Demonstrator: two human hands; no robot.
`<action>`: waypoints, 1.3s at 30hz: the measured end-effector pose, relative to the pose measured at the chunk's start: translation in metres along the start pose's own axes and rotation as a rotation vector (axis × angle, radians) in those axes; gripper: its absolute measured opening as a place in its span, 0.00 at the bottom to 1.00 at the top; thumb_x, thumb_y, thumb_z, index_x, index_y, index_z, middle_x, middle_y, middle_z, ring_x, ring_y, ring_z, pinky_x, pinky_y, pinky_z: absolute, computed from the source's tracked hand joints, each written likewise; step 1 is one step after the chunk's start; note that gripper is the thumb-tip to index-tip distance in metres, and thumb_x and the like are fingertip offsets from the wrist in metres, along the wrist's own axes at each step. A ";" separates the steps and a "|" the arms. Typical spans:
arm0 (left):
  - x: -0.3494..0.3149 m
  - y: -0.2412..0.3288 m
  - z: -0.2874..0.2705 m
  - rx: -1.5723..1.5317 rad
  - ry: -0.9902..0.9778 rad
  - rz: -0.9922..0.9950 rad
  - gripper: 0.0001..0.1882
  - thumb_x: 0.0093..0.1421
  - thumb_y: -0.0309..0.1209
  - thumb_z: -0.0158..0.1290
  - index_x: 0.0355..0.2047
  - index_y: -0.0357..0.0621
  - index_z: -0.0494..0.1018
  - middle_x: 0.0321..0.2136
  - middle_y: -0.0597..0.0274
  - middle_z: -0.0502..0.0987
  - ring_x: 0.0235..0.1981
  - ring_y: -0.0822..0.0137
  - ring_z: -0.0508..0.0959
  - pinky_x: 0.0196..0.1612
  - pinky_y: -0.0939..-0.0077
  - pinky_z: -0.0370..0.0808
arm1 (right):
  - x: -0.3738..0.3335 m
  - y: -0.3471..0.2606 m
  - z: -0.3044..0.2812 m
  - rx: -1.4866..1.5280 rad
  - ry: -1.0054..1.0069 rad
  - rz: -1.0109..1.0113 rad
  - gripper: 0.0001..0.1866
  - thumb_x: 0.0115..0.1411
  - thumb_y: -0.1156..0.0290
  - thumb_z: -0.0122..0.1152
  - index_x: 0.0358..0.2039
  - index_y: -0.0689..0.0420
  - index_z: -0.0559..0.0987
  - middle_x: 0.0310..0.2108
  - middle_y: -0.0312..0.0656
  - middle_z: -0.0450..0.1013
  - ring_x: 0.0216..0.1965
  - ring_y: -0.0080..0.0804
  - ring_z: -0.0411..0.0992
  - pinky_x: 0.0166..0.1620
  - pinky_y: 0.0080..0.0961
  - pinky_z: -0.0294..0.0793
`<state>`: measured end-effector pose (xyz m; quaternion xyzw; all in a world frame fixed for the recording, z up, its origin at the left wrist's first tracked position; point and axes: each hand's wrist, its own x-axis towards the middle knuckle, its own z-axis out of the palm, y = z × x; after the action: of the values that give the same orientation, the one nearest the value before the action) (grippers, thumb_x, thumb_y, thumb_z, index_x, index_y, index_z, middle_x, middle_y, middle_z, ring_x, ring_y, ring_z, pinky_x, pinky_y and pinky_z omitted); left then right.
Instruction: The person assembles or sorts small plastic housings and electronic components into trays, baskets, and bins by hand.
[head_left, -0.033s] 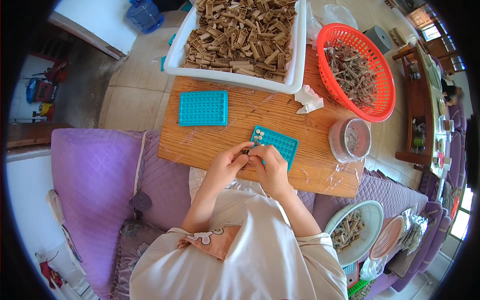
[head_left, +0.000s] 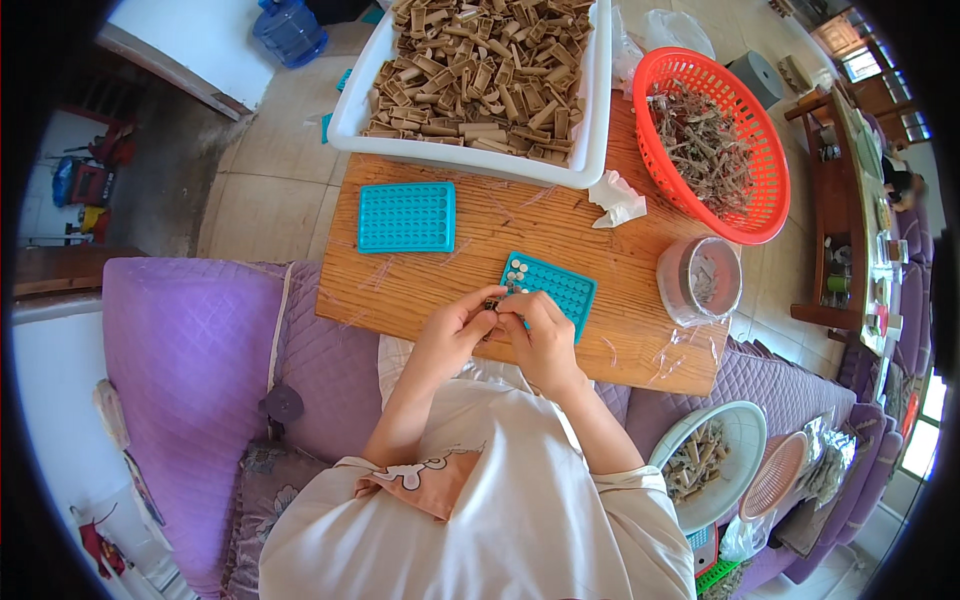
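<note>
My left hand (head_left: pixel 455 332) and my right hand (head_left: pixel 545 345) meet over the table's near edge, fingers closed around one small dark piece (head_left: pixel 491 304). Its kind cannot be made out, since the fingertips cover most of it. Just beyond my right hand lies a teal tray (head_left: pixel 562 287) with rows of small round hollows. Several small white discs (head_left: pixel 516 264) sit at its left end, and my right fingers overlap its near left part. A second teal tray (head_left: pixel 407 217) of the same kind rests farther left, with nothing visible in its hollows.
A large white bin (head_left: pixel 470 160) of brown half-tube pieces stands at the table's far side. To the right are a red basket (head_left: pixel 765 200) of dry greyish scraps, crumpled white paper (head_left: pixel 618 199) and a clear tub (head_left: pixel 698 280). A pale bowl (head_left: pixel 745 440) of pieces sits on the purple sofa.
</note>
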<state>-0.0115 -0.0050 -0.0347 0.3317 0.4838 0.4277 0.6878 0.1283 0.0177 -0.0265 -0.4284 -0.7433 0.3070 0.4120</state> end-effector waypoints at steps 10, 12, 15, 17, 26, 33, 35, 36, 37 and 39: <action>-0.006 0.000 0.006 0.270 -0.060 -0.064 0.14 0.57 0.26 0.44 0.45 0.37 0.66 0.24 0.64 0.74 0.25 0.78 0.73 0.28 0.84 0.70 | 0.017 -0.013 -0.033 0.073 -0.281 0.314 0.11 0.42 0.80 0.60 0.28 0.60 0.71 0.26 0.43 0.69 0.28 0.40 0.69 0.31 0.27 0.69; -0.006 0.003 0.007 0.317 -0.135 -0.071 0.14 0.58 0.26 0.44 0.45 0.37 0.65 0.25 0.65 0.73 0.25 0.78 0.73 0.29 0.85 0.70 | 0.032 -0.014 -0.045 -0.038 -0.373 0.245 0.13 0.40 0.77 0.62 0.29 0.60 0.71 0.28 0.44 0.69 0.32 0.42 0.68 0.36 0.31 0.68; -0.004 0.003 0.007 0.055 -0.134 -0.082 0.15 0.58 0.27 0.45 0.46 0.36 0.64 0.29 0.65 0.72 0.27 0.77 0.73 0.31 0.85 0.70 | 0.042 -0.004 -0.045 -0.028 -0.427 0.199 0.14 0.39 0.76 0.63 0.30 0.59 0.71 0.28 0.44 0.68 0.34 0.44 0.67 0.38 0.34 0.66; 0.001 0.006 0.004 0.060 -0.099 -0.059 0.15 0.58 0.27 0.45 0.45 0.35 0.64 0.30 0.64 0.72 0.28 0.77 0.73 0.31 0.85 0.71 | 0.044 -0.002 -0.040 -0.091 -0.380 0.130 0.14 0.40 0.75 0.61 0.30 0.60 0.71 0.28 0.45 0.68 0.34 0.44 0.67 0.36 0.34 0.67; 0.005 0.017 -0.030 -0.115 -0.104 -0.029 0.14 0.57 0.28 0.47 0.42 0.35 0.66 0.32 0.61 0.72 0.27 0.74 0.73 0.31 0.83 0.72 | 0.087 0.001 -0.027 0.054 -0.408 -0.130 0.12 0.42 0.76 0.61 0.30 0.61 0.73 0.31 0.45 0.69 0.32 0.42 0.69 0.33 0.33 0.69; -0.001 0.007 -0.029 -0.160 0.011 0.006 0.12 0.57 0.28 0.47 0.42 0.38 0.66 0.29 0.59 0.73 0.25 0.74 0.73 0.30 0.82 0.72 | 0.156 0.033 -0.019 -0.833 0.023 0.059 0.06 0.47 0.76 0.51 0.27 0.59 0.76 0.26 0.45 0.72 0.34 0.40 0.69 0.30 0.34 0.68; -0.002 0.005 -0.027 -0.155 0.013 0.018 0.12 0.57 0.28 0.47 0.42 0.37 0.66 0.29 0.59 0.73 0.25 0.74 0.73 0.30 0.82 0.72 | 0.170 0.038 -0.017 -0.973 -0.047 0.094 0.07 0.46 0.76 0.51 0.26 0.57 0.77 0.26 0.42 0.73 0.34 0.38 0.69 0.32 0.35 0.66; -0.002 0.005 -0.026 -0.154 -0.003 0.000 0.12 0.57 0.27 0.46 0.42 0.37 0.66 0.29 0.59 0.73 0.25 0.74 0.73 0.30 0.82 0.72 | 0.176 0.041 -0.017 -1.110 -0.119 0.133 0.07 0.46 0.75 0.50 0.25 0.55 0.78 0.26 0.40 0.73 0.35 0.36 0.69 0.35 0.35 0.63; -0.001 0.006 -0.026 -0.151 -0.017 -0.018 0.12 0.57 0.26 0.46 0.42 0.37 0.65 0.29 0.59 0.73 0.24 0.74 0.73 0.30 0.82 0.72 | 0.184 0.045 -0.017 -1.111 -0.115 0.131 0.07 0.46 0.75 0.50 0.25 0.55 0.78 0.26 0.40 0.73 0.35 0.36 0.69 0.35 0.35 0.63; 0.001 0.004 -0.027 -0.151 -0.051 -0.019 0.12 0.57 0.25 0.45 0.42 0.37 0.65 0.30 0.58 0.73 0.25 0.73 0.73 0.30 0.81 0.72 | 0.194 0.056 -0.018 -1.139 -0.322 0.291 0.10 0.47 0.74 0.47 0.29 0.52 0.76 0.28 0.39 0.73 0.38 0.38 0.69 0.38 0.39 0.60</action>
<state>-0.0382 -0.0009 -0.0406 0.2848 0.4357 0.4479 0.7269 0.1088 0.2173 0.0048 -0.6267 -0.7775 -0.0248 -0.0456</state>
